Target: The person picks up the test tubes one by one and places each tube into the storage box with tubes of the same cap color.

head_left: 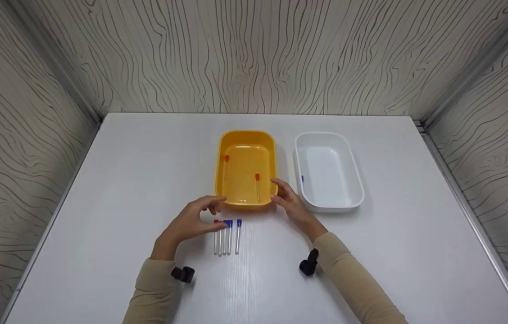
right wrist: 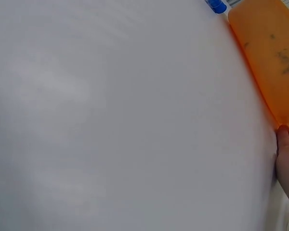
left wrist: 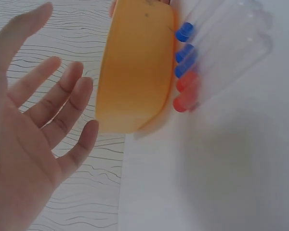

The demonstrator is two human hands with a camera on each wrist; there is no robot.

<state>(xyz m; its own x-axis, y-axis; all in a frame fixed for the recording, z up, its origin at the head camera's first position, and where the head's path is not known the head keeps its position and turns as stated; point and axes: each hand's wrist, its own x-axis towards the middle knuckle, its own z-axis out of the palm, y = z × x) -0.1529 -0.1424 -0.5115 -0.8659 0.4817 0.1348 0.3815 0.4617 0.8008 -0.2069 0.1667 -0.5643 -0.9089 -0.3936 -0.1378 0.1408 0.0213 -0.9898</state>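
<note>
My left hand (head_left: 192,221) hovers by the near left corner of a yellow tray (head_left: 247,203), fingers spread and loosely bent, holding nothing. Its thumb passes over a row of clear capped tubes (head_left: 229,240) on the table. Red caps (left wrist: 185,91) and blue caps (left wrist: 185,32) top these tubes in the left wrist view. At the tray's near right corner, the fingertips of my right hand (head_left: 292,204) touch the outer wall. Inside the yellow tray lie two red-capped tubes, one at the right (head_left: 257,184) and one along the left wall (head_left: 226,164).
Right of the yellow tray stands a white tray (head_left: 329,209), with a blue cap (head_left: 302,179) showing at its left wall. Wood-patterned panels (head_left: 254,58) surround the white table (head_left: 123,180) at the back and sides.
</note>
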